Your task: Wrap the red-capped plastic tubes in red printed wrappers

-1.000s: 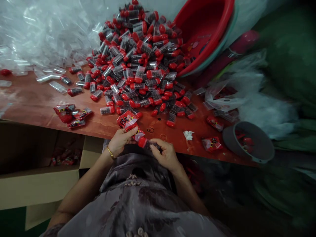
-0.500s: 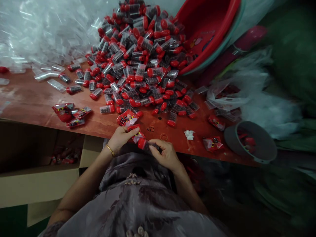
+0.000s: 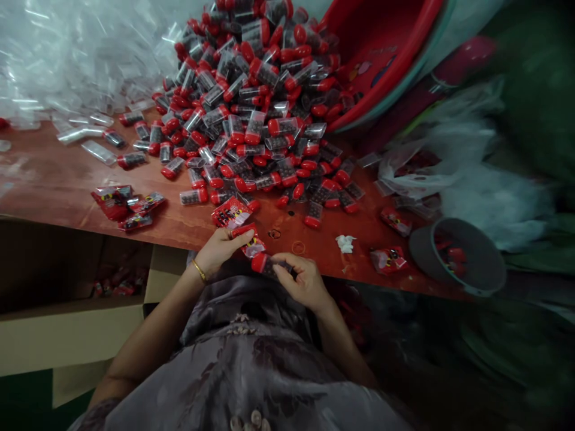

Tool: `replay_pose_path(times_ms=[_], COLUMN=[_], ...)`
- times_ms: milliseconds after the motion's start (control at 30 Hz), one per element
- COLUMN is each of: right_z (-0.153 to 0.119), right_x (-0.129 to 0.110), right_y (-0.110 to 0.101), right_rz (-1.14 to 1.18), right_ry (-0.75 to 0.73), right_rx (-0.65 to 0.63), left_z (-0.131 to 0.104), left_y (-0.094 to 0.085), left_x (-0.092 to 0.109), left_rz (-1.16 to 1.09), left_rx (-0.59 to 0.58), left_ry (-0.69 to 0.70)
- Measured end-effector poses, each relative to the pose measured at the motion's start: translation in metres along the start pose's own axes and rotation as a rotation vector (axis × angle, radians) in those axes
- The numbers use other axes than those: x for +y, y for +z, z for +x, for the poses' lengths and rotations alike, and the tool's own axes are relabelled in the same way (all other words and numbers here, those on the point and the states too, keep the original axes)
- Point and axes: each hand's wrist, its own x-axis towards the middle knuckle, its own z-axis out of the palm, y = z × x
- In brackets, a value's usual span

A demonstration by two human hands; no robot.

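The left hand (image 3: 218, 250) is closed on a red printed packet (image 3: 251, 240), pinching it with the thumb laid on top. The right hand (image 3: 304, 280) has its thumb and fingers closed around a red-capped tube (image 3: 266, 264), a clear one with dark contents. The tube lies on its side, its cap pointing left, just beside the near edge of the held packet. A gold bracelet (image 3: 200, 271) circles the left wrist.

Just beyond the left fingers, a flat packet (image 3: 231, 212) lies on the reddish table (image 3: 188, 230). To the right of it are thin rings (image 3: 298, 246), then a crumpled white scrap (image 3: 345, 243). Farther right, a loose packet (image 3: 389, 260) sits near a grey pot (image 3: 465, 272), which has red pieces inside. A clear plastic bag (image 3: 415, 179) lies beyond the pot, spread over the table's right side.

On the far side, a large heap of filled tubes (image 3: 256, 129) with red caps spreads over the table. A red basin (image 3: 386, 51), tilted, stands against its right side, with a pale teal basin (image 3: 406, 90) behind it. At far left is a mass of clear empty sleeves (image 3: 90, 57). A cluster of packets (image 3: 112, 203) lies at the left, near the table edge. Below that edge, an open cardboard box (image 3: 72, 335) holds small red items (image 3: 121, 281), too dim to tell clearly.
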Motion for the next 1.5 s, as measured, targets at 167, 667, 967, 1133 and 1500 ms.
replay_pose_path(times_ms=[167, 667, 967, 1133, 1500], right_z=[0.001, -0.004, -0.001, 0.003, 0.01], right_x=[0.001, 0.005, -0.001, -0.005, -0.011], right_y=[0.001, 0.039, 0.045, 0.05, 0.04], right_rz=[0.043, 0.284, 0.514, 0.595, 0.638], right_ry=[0.041, 0.173, 0.283, 0.296, 0.268], right_rx=[0.048, 0.29, 0.276, 0.25, 0.19], left_z=[-0.002, -0.017, -0.017, -0.016, -0.016], left_y=[-0.003, 0.033, 0.036, 0.04, 0.034], left_x=[-0.004, -0.025, -0.028, -0.031, -0.023], left_rz=[0.119, -0.169, -0.1, -0.201, -0.27], left_rx=[-0.005, 0.131, 0.171, 0.135, 0.171], left_ry=[0.033, 0.01, 0.118, 0.086, 0.071])
